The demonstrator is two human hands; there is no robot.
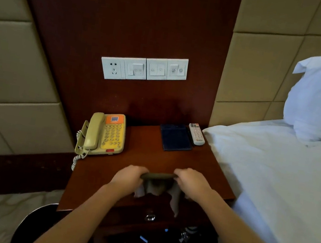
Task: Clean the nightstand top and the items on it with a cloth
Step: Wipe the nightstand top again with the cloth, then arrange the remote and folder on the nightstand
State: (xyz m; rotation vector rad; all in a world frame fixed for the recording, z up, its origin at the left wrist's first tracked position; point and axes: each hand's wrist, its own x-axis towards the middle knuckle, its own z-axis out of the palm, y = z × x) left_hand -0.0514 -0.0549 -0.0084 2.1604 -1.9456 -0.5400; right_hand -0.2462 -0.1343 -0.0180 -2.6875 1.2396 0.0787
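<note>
Glossy dark wood nightstand point(146, 156), soft limp cloth point(158, 185), smooth plastic telephone point(104, 133), shiny metal drawer knob point(150, 216).

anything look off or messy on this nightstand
Nothing spilled or damaged. The one loose bit is the coiled cord of the telephone, which dangles over the left edge of the nightstand. The dark folder and remote lie flat side by side at the back right. The left hand and right hand grip the cloth near the front.

Dim, warm light; the bedding point(271, 179) right of the right hand point(192, 182) is brightest. The cloth point(158, 185) beside that hand is blurred, and the wall panels point(9, 57) far left of it bow.
</note>
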